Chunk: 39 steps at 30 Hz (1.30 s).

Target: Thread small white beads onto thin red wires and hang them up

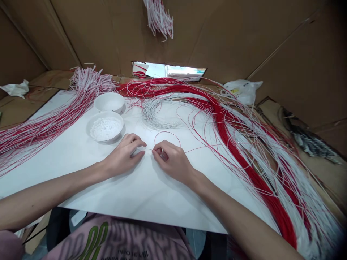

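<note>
My left hand (125, 153) rests on the white table sheet (130, 191), fingers pinched on a small white tube piece (137, 151). My right hand (171, 160) sits just to its right, fingertips pinching a thin red string (167, 133) that loops in a circle beyond the hand and trails off to the right. The two hands' fingertips nearly meet. A white bowl of small white pieces (105, 127) stands just beyond my left hand, with a second white bowl (109, 102) behind it.
A thick bundle of red and white strings (244, 151) sweeps along the right side. Finished red-white strands (40, 124) lie on the left. A coil of white strings (159, 115) lies mid-table. Cardboard walls (244, 39) surround the table; a plastic bag (241, 90) sits far right.
</note>
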### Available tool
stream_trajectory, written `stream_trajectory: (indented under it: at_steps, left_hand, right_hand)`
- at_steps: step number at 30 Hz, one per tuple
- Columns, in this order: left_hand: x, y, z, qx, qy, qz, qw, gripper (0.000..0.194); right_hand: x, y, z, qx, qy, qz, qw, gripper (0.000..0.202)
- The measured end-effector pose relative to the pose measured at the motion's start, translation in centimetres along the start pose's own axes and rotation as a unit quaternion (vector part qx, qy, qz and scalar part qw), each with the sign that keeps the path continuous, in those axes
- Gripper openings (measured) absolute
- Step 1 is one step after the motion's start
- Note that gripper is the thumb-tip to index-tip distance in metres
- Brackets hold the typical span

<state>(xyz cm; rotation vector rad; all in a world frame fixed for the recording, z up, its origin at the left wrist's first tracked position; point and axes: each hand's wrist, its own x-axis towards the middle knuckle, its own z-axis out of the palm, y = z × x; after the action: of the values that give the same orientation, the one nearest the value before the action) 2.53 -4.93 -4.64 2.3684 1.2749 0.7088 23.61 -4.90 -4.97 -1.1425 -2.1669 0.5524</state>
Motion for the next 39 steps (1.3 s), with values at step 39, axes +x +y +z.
stream_trajectory:
  at_steps: [39]
  left_hand:
    - [0.8,-0.4,0.9,-0.016,0.019,0.039,0.999,0.014]
  right_hand:
    - [0.2,0.5,0.1,-0.011,0.047,-0.022,0.999,0.007]
